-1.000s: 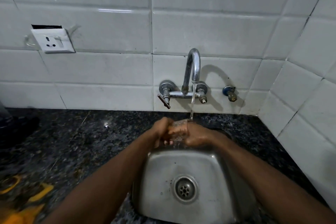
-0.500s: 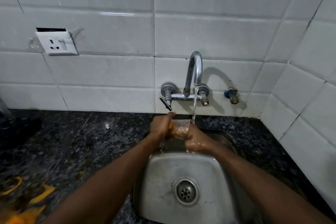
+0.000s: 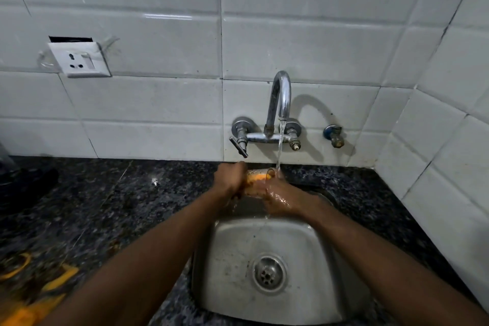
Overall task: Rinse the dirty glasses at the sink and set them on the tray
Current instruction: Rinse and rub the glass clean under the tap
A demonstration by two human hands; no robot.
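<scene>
A clear glass [image 3: 258, 176] with orange residue inside lies on its side between my two hands, above the back of the steel sink [image 3: 232, 246]. My left hand [image 3: 229, 179] grips its base end. My right hand [image 3: 281, 194], wet, holds its mouth end right under the running water. The stream falls from the chrome tap [image 3: 280, 98] onto the rim of the glass and my right fingers. Most of the glass is hidden by my fingers.
Dark speckled granite counter [image 3: 119, 206] surrounds the sink. A yellow-and-black patterned item [image 3: 31, 299] lies at the bottom left. A dark object [image 3: 23, 182] sits at the far left. A wall socket [image 3: 79, 61] is on the white tiles. The tiled side wall closes off the right.
My hands have lifted the glass slightly and turned it toward horizontal under the stream; orange residue now shows inside. Water keeps running.
</scene>
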